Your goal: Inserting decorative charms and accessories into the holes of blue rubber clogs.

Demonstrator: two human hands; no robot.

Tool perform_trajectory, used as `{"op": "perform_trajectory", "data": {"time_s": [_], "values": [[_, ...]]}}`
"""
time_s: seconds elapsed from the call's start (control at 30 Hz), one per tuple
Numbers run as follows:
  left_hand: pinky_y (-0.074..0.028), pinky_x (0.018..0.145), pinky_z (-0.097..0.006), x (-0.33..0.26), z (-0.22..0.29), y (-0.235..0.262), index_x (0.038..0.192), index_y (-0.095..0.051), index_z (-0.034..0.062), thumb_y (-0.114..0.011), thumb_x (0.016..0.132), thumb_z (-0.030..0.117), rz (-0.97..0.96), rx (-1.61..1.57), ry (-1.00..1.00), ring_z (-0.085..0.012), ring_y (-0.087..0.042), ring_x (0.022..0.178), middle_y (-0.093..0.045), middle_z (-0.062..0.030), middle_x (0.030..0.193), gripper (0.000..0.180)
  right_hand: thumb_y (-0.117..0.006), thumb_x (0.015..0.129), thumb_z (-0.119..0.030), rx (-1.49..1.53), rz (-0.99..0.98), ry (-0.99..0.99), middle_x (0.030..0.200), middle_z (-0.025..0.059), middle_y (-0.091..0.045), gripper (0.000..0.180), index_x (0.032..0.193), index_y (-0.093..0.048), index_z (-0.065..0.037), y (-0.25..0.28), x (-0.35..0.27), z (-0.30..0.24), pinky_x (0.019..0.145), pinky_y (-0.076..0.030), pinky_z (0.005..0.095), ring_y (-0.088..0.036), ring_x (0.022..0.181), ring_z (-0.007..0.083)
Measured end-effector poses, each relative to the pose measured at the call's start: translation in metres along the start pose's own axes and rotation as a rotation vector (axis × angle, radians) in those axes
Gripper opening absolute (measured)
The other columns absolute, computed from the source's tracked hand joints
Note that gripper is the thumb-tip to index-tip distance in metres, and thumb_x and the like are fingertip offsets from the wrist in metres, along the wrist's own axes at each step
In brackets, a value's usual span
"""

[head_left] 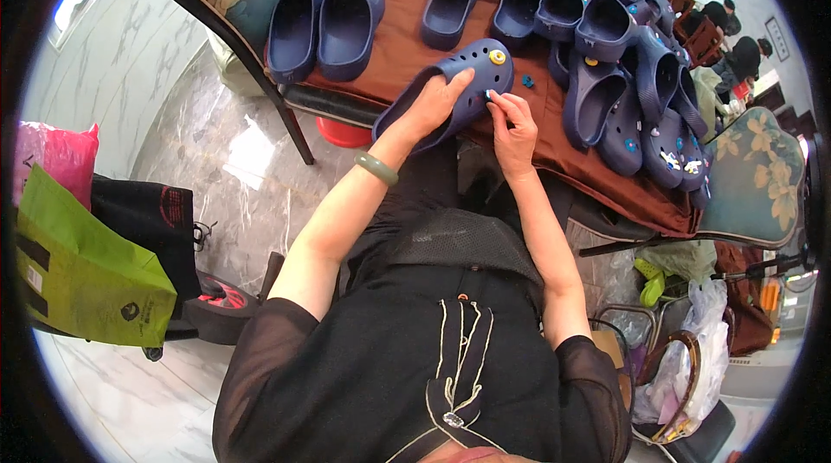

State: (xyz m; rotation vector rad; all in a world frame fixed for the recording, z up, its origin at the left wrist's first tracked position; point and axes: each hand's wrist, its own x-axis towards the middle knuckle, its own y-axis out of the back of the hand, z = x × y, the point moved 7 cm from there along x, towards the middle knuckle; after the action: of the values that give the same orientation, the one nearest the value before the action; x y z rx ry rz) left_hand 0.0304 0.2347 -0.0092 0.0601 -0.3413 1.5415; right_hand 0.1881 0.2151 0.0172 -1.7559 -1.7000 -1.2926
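Navy clogs crowding brown tablecloth, hands-held clog

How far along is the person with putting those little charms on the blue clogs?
Several navy clogs in the heap on the right already carry small coloured charms. The left hand grips one clog with a yellow charm fitted, while the right hand presses a small piece at its side. Some clogs, such as one behind on the brown cloth, show no charms, and a loose blue charm lies nearby.
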Motion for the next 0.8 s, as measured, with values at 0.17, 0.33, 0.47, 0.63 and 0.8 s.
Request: {"op": "perform_trajectory", "data": {"time_s": [0.17,0.33,0.47,0.63,0.8], "values": [[-0.042,0.092,-0.029,-0.020,0.011,-0.013,0.122,-0.050,-0.0012,-0.053,0.090,0.017,-0.078,-0.123,-0.089,-0.0130,-0.052,0.104,-0.055,-0.0048,0.115,0.037,-0.073,0.072,-0.007,-0.194,0.035,0.183,0.084,0.0026,-0.062,0.022,0.093,-0.070,-0.012,0.005,0.032,-0.026,0.076,-0.040,0.0331,-0.057,0.083,0.0197],[-0.040,0.093,-0.029,-0.015,0.009,-0.011,0.123,-0.049,0.0002,-0.054,0.087,0.013,-0.079,-0.065,-0.113,-0.0138,-0.051,0.105,-0.054,-0.0042,0.116,0.039,-0.071,0.073,-0.015,-0.377,-0.073,0.375,0.083,-0.0035,-0.061,0.016,0.089,-0.070,-0.017,-0.022,0.062,-0.045,0.082,-0.032,0.0367,-0.054,0.088,0.0163],[-0.039,0.093,-0.029,-0.017,0.017,-0.009,0.122,-0.049,-0.0007,-0.054,0.085,0.013,-0.059,-0.030,-0.115,-0.0137,-0.050,0.106,-0.054,-0.0046,0.114,0.040,-0.069,0.075,-0.017,-0.470,-0.245,0.356,0.085,-0.0040,-0.064,0.010,0.084,-0.071,-0.017,-0.038,0.076,-0.044,0.088,-0.031,0.0424,-0.053,0.095,0.0169],[-0.040,0.091,-0.030,-0.019,0.012,-0.006,0.119,-0.049,-0.0014,-0.054,0.084,0.014,0.004,0.008,-0.161,-0.0136,-0.051,0.103,-0.055,-0.0052,0.112,0.039,-0.064,0.072,-0.009,-0.633,-0.585,0.389,0.088,-0.0027,-0.067,0.018,0.085,-0.073,-0.017,-0.049,0.092,-0.045,0.094,-0.028,0.0487,-0.054,0.098,0.0186],[-0.042,0.088,-0.030,-0.017,0.014,-0.006,0.117,-0.051,-0.0006,-0.054,0.085,0.014,-0.001,0.124,-0.183,-0.0128,-0.052,0.097,-0.058,-0.0044,0.105,0.035,-0.060,0.071,-0.002,-0.879,-0.898,0.446,0.087,-0.0012,-0.065,0.020,0.083,-0.072,-0.014,-0.075,0.100,-0.051,0.102,-0.023,0.0533,-0.054,0.102,0.0170]]}}
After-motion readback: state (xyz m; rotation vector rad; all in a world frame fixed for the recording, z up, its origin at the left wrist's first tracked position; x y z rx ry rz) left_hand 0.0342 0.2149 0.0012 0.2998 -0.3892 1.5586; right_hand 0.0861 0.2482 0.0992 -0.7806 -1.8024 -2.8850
